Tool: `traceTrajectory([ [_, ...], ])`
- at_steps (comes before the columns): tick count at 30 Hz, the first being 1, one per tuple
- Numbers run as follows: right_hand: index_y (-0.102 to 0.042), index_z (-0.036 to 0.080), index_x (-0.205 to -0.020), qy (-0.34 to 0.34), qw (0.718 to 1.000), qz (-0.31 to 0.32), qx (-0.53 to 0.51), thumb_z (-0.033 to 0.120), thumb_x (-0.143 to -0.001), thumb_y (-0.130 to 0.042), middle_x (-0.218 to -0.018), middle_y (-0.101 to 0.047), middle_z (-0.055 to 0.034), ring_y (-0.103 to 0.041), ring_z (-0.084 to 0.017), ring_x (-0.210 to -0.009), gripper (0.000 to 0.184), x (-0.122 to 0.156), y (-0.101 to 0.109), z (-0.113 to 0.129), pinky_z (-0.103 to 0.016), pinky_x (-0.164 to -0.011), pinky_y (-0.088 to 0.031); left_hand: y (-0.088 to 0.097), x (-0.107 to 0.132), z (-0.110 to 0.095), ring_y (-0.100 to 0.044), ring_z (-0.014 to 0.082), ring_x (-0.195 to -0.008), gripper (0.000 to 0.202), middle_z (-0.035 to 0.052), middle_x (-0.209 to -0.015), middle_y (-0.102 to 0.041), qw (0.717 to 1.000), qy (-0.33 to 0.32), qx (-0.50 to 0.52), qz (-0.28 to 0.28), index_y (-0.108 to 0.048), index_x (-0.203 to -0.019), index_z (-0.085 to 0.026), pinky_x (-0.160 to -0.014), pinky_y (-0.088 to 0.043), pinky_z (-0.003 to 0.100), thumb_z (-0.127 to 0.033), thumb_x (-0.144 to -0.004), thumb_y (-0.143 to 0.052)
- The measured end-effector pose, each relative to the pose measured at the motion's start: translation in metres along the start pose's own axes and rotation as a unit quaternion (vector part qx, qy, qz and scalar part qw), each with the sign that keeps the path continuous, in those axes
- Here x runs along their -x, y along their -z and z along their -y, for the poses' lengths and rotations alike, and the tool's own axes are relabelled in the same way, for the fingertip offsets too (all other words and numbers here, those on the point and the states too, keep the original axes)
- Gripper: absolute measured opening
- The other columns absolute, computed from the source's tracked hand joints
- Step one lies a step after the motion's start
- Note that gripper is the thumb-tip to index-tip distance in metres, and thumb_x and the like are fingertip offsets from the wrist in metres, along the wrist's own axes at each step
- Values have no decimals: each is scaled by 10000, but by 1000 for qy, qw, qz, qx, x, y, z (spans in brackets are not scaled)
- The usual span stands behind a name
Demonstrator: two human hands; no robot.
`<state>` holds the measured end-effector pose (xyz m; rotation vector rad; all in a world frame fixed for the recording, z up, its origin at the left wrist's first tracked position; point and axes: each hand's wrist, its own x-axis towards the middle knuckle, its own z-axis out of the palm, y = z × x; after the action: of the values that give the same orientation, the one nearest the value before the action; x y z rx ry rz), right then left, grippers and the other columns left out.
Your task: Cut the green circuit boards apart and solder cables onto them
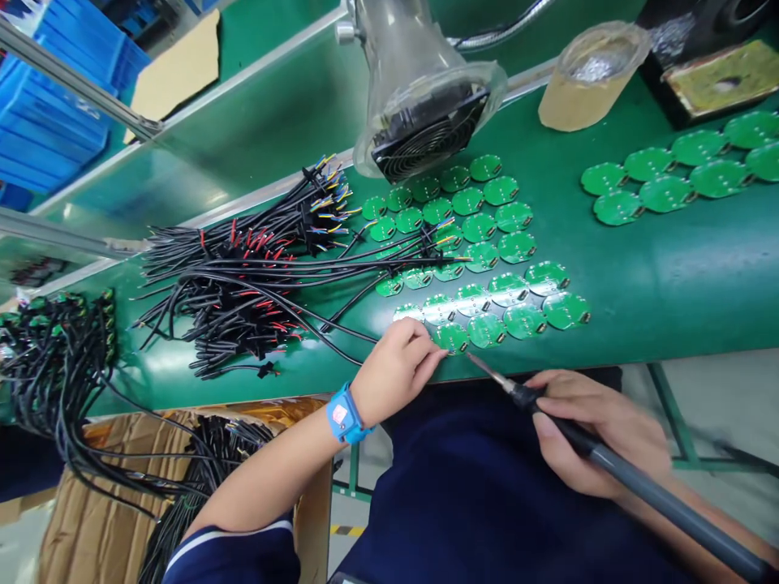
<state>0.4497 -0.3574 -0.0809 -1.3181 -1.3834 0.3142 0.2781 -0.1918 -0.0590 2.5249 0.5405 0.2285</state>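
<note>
My right hand (602,430) grips a soldering iron (675,507), its tip pointing left, close to the front row of round green circuit boards (487,330). My left hand (398,365), with a blue band on the wrist, is closed in a pinch at the nearest left board (451,337). A black cable (337,326) runs from the left into this hand; its end is hidden by the fingers. Several rows of these boards lie flat on the green bench mat (663,284), beyond both hands.
Bundles of black cables (243,276) with bare coloured ends lie left of the boards. A fume extractor fan (429,134) hangs behind them. A brown tape roll (572,93) and more boards (666,193) are at right. An open carton (91,503) stands below the bench edge.
</note>
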Motion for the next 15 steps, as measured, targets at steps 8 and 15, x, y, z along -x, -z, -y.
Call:
traceTrajectory([
  [8, -551, 204, -940, -5, 999, 25, 23, 31, -664, -613, -673, -571, 18, -606, -151, -620, 332, 4, -9, -3, -377, -653, -570, -14, 0, 6, -491, 151, -785, 121, 55, -814, -520, 998, -28, -39, -45, -552, -795, -161, -707, -462, 296, -238, -863, -488],
  [15, -558, 194, -937, -7, 999, 28, 27, 39, -663, -622, -682, -567, 8, -587, -141, -600, 321, 5, -11, -3, -376, -646, -568, -20, 2, 6, -484, 160, -775, 126, 60, -785, -525, 993, -40, -89, -70, -528, -764, -152, -693, -459, 297, -230, -857, -494],
])
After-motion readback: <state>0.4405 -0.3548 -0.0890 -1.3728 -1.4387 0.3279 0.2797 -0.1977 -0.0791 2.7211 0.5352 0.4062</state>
